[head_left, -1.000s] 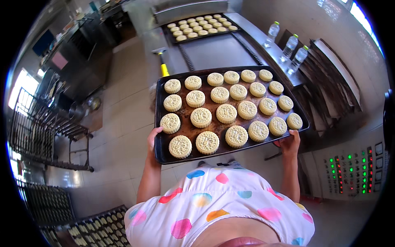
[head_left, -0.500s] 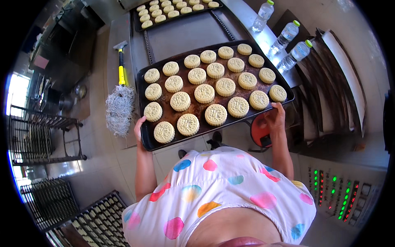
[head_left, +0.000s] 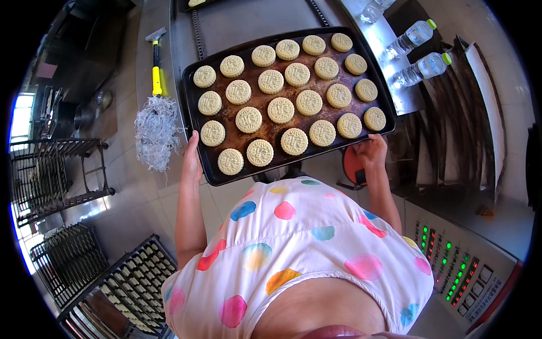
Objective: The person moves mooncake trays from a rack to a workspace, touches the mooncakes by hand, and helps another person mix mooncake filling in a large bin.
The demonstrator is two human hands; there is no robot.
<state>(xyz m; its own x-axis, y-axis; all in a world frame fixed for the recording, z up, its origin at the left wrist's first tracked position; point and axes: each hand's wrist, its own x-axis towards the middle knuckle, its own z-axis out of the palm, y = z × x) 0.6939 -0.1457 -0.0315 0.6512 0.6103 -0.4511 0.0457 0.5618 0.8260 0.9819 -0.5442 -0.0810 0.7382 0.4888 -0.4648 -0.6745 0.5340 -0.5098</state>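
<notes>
Head view: metal worktop [head_left: 240, 22], one, grey, with two dark chains [head_left: 197, 37] along it; pale tiled floor [head_left: 138, 212] at left. Control panel [head_left: 451, 277], one, lit green and red, lower right. Racks [head_left: 79, 199], dark metal, at left, the lowest bearing rows of pale pieces [head_left: 135, 285]. Bottles [head_left: 419, 34], clear, three, on the ledge [head_left: 409, 103] at right; dark sheets [head_left: 451, 141] beyond, uncounted. Scraper [head_left: 157, 79], one, yellow-handled, at the worktop's left, its handle toward a tangle of grey strands [head_left: 157, 133]. Baking tray [head_left: 272, 132], one, dark, over the worktop's near end; whether they touch cannot be told. Round stamped cakes [head_left: 280, 110] on it: twenty-four. Left hand [head_left: 192, 161] clamped on its left edge, right hand [head_left: 372, 151] clamped on its near edge by the right corner.
</notes>
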